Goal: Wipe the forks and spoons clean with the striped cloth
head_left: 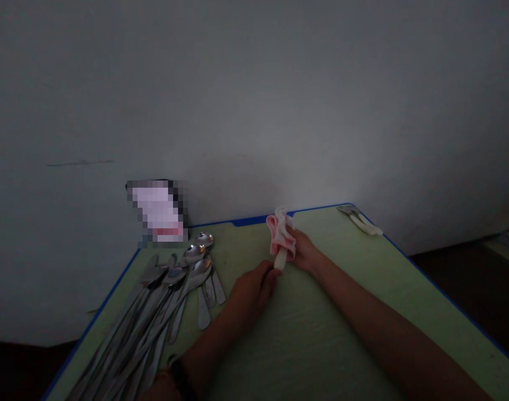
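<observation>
My left hand (252, 289) is closed on the end of a white-handled utensil (280, 259) above the middle of the table. A pink and white cloth (279, 225) is bunched around the utensil's far end and hides it, so its exact kind does not show. Behind the cloth, my right hand (302, 249) grips it from the right side, with most of the fingers out of sight.
A pile of metal spoons and other cutlery (154, 312) spreads over the left of the green, blue-edged table (317, 334). White-handled cutlery (360, 220) lies at the far right corner. A blurred-out phone (158, 209) leans against the wall (254, 111) behind.
</observation>
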The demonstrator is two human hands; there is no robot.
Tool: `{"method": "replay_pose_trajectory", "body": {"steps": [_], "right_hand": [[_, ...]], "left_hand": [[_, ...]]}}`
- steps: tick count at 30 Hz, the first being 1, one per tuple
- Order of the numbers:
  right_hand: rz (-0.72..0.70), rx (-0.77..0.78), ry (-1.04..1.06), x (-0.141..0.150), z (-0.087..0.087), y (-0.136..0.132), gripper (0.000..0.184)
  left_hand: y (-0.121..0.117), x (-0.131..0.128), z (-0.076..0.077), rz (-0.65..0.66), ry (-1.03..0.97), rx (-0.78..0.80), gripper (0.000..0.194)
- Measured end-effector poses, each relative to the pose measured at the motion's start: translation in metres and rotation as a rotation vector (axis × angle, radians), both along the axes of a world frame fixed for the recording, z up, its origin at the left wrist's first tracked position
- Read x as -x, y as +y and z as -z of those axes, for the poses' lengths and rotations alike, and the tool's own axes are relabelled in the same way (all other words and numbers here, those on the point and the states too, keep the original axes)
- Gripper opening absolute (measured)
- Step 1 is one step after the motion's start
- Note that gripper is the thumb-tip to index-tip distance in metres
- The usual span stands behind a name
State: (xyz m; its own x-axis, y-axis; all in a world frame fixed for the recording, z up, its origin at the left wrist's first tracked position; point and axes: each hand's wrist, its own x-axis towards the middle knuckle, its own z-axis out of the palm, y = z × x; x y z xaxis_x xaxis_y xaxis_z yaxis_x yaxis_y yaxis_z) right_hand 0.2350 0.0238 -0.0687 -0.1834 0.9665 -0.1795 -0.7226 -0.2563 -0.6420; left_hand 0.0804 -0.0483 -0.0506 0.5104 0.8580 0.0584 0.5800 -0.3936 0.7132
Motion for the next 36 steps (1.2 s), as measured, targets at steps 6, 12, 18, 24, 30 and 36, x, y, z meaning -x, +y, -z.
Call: {"method": "replay_pose_trajectory", "body": {"steps": [6, 12, 18, 24, 30, 36], "right_hand": [[-0.16, 0.019, -0.009, -0.002, -0.005, -0.005, 0.02], [-0.215, 0.0, 0.032, 0.0, -0.01, -0.005, 0.023], [-0.228, -0.011, 0.039, 0.001, -0.009, -0.005, 0.026], [-0.209, -0.008, 0.007, 0.005, -0.008, -0.005, 0.022], [-0.061, -0.026, -0.066, 0.005, 0.0, -0.003, 0.028], [0.079, -0.07, -0.127, 0.012, -0.002, -0.004, 0.03]], "left_hand": [[0.001, 0.0, 0.002, -0.06, 0.048, -0.026, 0.026], [0.002, 0.0, 0.002, -0.131, -0.046, -0.014, 0.026], [0.003, 0.0, -0.001, -0.199, -0.132, 0.0, 0.029], [0.004, 0.0, -0.003, -0.193, -0.113, 0.039, 0.034], [0.005, -0.001, 0.0, -0.146, 0.032, -0.026, 0.035], [0.005, -0.001, -0.002, -0.118, 0.067, -0.045, 0.029]]}}
